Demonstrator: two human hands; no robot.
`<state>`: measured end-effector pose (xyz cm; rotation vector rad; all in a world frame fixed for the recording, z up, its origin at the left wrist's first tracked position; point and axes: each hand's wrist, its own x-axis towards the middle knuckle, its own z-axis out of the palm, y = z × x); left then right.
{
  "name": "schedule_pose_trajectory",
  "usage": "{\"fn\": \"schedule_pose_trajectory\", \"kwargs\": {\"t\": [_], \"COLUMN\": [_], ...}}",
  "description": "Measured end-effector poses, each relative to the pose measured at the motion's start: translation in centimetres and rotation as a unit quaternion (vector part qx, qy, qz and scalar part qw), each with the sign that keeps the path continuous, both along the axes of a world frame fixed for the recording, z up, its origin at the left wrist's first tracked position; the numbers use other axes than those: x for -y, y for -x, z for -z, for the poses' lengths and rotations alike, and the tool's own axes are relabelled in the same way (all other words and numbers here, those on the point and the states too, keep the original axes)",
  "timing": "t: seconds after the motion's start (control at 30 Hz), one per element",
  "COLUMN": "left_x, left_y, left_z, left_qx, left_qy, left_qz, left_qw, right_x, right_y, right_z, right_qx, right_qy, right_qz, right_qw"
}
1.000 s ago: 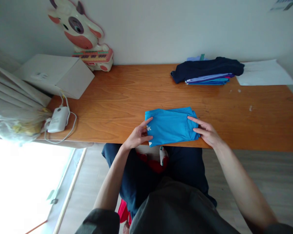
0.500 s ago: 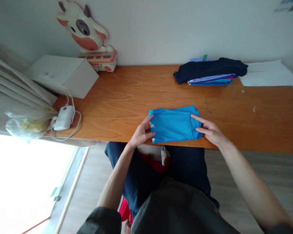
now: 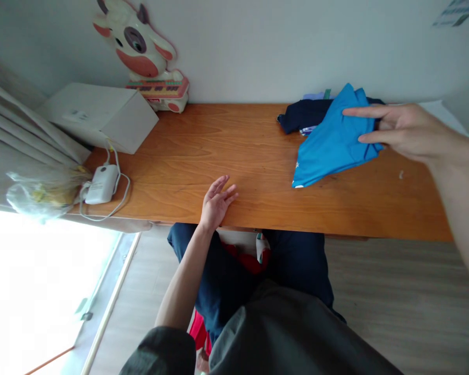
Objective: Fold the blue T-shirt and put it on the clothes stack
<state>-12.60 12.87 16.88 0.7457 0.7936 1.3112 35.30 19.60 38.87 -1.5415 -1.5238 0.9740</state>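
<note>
My right hand (image 3: 408,130) grips one end of a folded blue garment (image 3: 336,140), thumb and fingers closed on it. The cloth is lifted and tilted, its far end drooping down to the left, with small white marks at that lower corner. Behind it lies a stack of folded clothes with a dark navy garment (image 3: 305,115) on top, partly hidden by the blue cloth. Near the front edge of the wooden table, my left hand (image 3: 217,203) rests with fingers apart and nothing in it.
At the left of the table (image 3: 219,135) stand a white box (image 3: 97,112) and a cow-shaped toy keyboard (image 3: 152,62). A white adapter with a cable (image 3: 101,183) and a clear plastic bag (image 3: 47,192) lie nearer. White paper (image 3: 445,115) lies at the back right.
My right hand has lifted the blue garment off the table's front and carried it right and back, toward the stack. My left hand has let go of it.
</note>
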Motion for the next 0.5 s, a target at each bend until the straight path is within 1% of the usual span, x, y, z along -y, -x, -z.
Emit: {"fn": "schedule_pose_trajectory", "kwargs": {"t": [0.1, 0.13, 0.3, 0.4, 0.5], "left_x": [-0.5, -0.7, -1.6, -1.4, -1.1], "left_y": [0.3, 0.4, 1.0, 1.0, 0.8], "left_z": [0.1, 0.2, 0.7, 0.9, 0.8], "left_qx": [-0.003, -0.013, -0.068, -0.084, -0.095], "left_qy": [-0.007, -0.012, -0.043, -0.050, -0.048], "left_qz": [-0.016, -0.020, -0.049, -0.061, -0.060], "left_qw": [1.000, 1.000, 0.996, 0.993, 0.993], "right_x": [-2.4, -3.3, -7.8, -10.9, -14.6], "right_y": [0.9, 1.2, 2.6, 4.0, 5.6], "right_z": [-2.1, -2.7, -4.7, -6.1, -7.6], "right_qx": [0.065, 0.067, 0.025, -0.022, -0.054], "right_qy": [0.009, 0.005, -0.018, -0.017, -0.032], "right_qz": [-0.007, -0.005, -0.012, -0.010, -0.010], "right_qw": [0.998, 0.998, 0.999, 1.000, 0.998]}}
